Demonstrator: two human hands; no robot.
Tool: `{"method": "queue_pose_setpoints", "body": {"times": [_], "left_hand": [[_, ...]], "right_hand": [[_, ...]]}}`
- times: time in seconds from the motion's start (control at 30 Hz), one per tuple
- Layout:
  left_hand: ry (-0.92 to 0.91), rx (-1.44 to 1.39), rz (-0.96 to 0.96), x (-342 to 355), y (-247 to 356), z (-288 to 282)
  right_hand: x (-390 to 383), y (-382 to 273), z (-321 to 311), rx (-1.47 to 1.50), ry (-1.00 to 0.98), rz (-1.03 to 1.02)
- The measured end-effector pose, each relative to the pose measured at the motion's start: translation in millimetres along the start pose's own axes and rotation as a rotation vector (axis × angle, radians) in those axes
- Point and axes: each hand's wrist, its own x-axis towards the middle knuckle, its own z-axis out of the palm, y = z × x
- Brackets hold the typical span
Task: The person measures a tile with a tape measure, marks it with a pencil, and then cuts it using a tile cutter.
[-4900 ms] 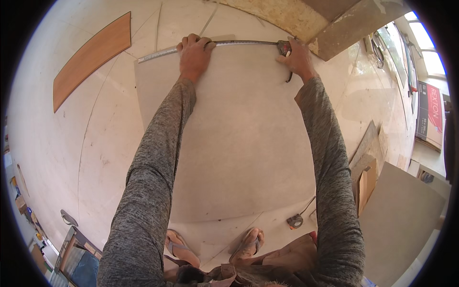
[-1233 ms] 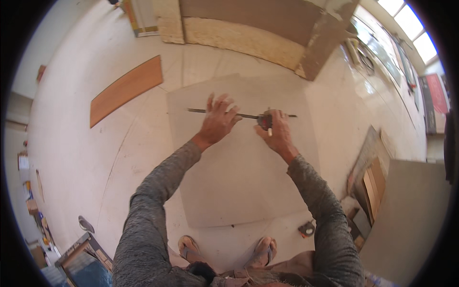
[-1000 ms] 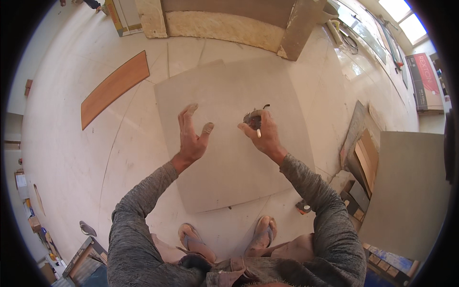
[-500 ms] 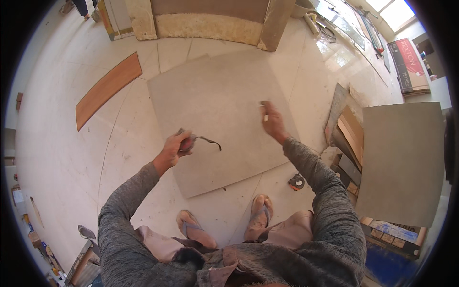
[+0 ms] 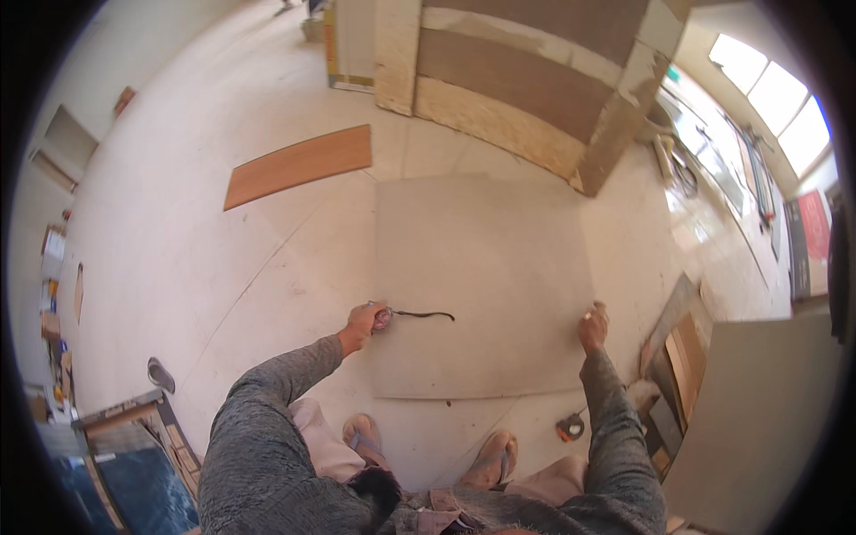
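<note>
My left hand (image 5: 361, 325) is closed round a red and black tape measure (image 5: 382, 318) at the left edge of a large grey tile (image 5: 477, 259) lying on the pale floor; a dark strap trails from the tape across the tile. My right hand (image 5: 594, 328) is by the tile's right edge, fingers curled on what looks like a small white stick, hard to make out. Below that hand, near my sandalled right foot, a second tape measure (image 5: 570, 428), orange and black, rests on the floor.
An orange-brown plank (image 5: 298, 165) lies beyond at left. A bulky board structure (image 5: 499, 107) stands at the back, with part of someone's legs (image 5: 312, 11) behind. Offcuts (image 5: 682, 361) and a grey slab (image 5: 749, 410) occupy the right; framed panels (image 5: 134, 473) are at lower left.
The tape, earlier stretched along the tile's far edge, is retracted and has passed from my right hand to my left. My hands moved apart toward the tile's side edges, lower on it.
</note>
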Motion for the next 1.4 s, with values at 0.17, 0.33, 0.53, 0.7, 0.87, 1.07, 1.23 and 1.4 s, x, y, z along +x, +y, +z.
{"method": "queue_pose_setpoints", "body": {"times": [0.17,0.33,0.53,0.7,0.87,1.07,1.23,1.4], "left_hand": [[0.213,-0.007,-0.08,-2,-13,-7],[0.257,0.059,0.027,8,-19,2],[0.274,0.089,-0.021,0,3,22],[0.314,0.049,-0.019,-4,0,0],[0.19,0.013,-0.101,-28,35,10],[0.152,-0.155,-0.227,-28,38,-4],[-0.079,-0.241,-0.11,-26,26,-10],[-0.119,-0.214,-0.137,-23,37,22]], "right_hand": [[-7,-51,-18,0.136,-0.129,0.363],[15,-54,-28,0.186,-0.067,0.452],[23,-27,-29,0.145,-0.054,0.451],[21,-55,-29,0.203,-0.088,0.466],[27,-33,-35,0.182,-0.053,0.468],[25,-37,-32,0.255,-0.074,0.455],[27,-42,-29,0.277,-0.098,0.478],[29,17,-34,0.233,-0.081,0.344]]}}
